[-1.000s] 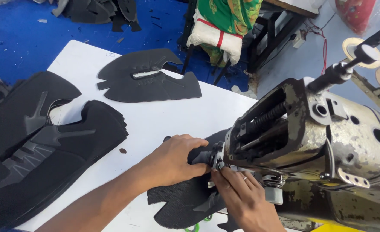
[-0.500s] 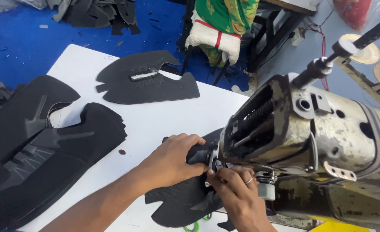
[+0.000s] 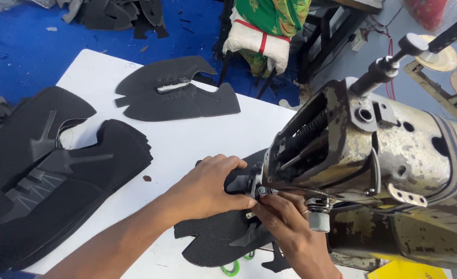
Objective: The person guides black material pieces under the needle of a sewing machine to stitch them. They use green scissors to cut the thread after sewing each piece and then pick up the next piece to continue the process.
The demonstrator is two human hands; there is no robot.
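I see the left hand (image 3: pixel 207 188) laid knuckles-up on the black shoe-upper piece (image 3: pixel 215 240), fingers pressed together and curled over its raised edge right at the head of the sewing machine (image 3: pixel 373 155). The right hand (image 3: pixel 285 227) comes in from below, its fingertips (image 3: pixel 262 206) pinching the same piece just under the needle area. I cannot tell how much material sits between them, as the machine head hides that spot.

The black shoe-upper piece lies on the white table (image 3: pixel 187 139), near its front edge, with one lobe running under the machine and the rest spread toward me. A green ring-shaped object (image 3: pixel 231 267) shows partly beneath its lower edge.

Open room: the middle of the white table is bare between the hands and a single flat black cut upper (image 3: pixel 179 95) lying near the far edge. To the left, a stack of black cut uppers (image 3: pixel 47 175) covers the table's left side and overhangs its edge. On the right, the machine body closes off all room.

Beyond the far edge is a blue floor (image 3: pixel 27 57) with black offcuts (image 3: pixel 117 13). A white padded bundle with a red band (image 3: pixel 254 44) sits behind the table under green patterned cloth (image 3: pixel 275 13). A yellow surface (image 3: pixel 399 269) shows at bottom right.
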